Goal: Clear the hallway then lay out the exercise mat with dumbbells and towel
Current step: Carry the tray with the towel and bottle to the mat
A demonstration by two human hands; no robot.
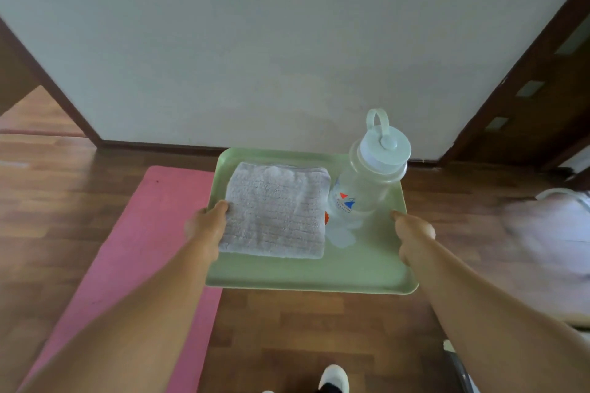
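I carry a pale green tray (306,274) in front of me above the floor. My left hand (207,223) grips its left edge, thumb on top by the towel. My right hand (413,233) grips its right edge, thumb on the rim. A folded white towel (277,210) lies on the tray's left half. A clear water bottle (367,182) with a pale lid and loop handle stands on the right half. The pink exercise mat (134,262) lies unrolled on the wooden floor at the left, partly under the tray. No dumbbells are in view.
A white wall (287,57) stands straight ahead with a dark baseboard. A dark wooden door (536,99) is at the right, a doorway at the far left. A blurred pale bag or bundle (549,233) lies at the right. My white shoe (333,378) shows below.
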